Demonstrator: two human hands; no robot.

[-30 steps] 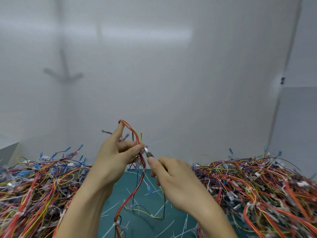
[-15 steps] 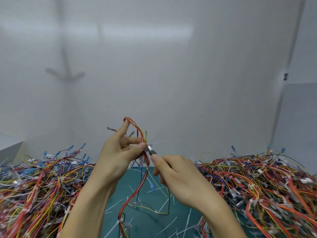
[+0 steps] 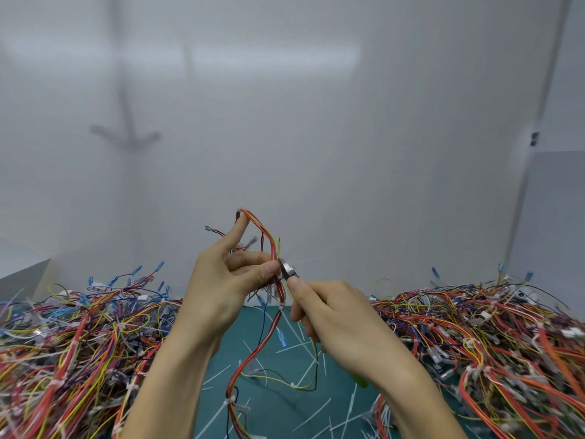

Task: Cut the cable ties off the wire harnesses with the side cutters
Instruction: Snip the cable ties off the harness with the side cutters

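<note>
My left hand (image 3: pixel 221 283) holds up a red, orange and yellow wire harness (image 3: pixel 269 327), pinching it between thumb and fingers with the index finger raised under the top loop. My right hand (image 3: pixel 335 315) grips the side cutters (image 3: pixel 288 271). Only the metal jaws show past my thumb, and a bit of green handle below the wrist. The jaws sit against the harness right beside my left thumb tip. The harness hangs down to the green mat, with white cable ties (image 3: pixel 230 401) still around its lower part.
A big tangled pile of wire harnesses (image 3: pixel 72 337) lies on the left and another pile (image 3: pixel 481 331) on the right. Between them the green mat (image 3: pixel 285 403) carries several cut white tie pieces. A plain white wall stands close behind.
Both hands have risen slightly with the harness, and the cutter jaws have stayed pressed at the same spot beside my left thumb.
</note>
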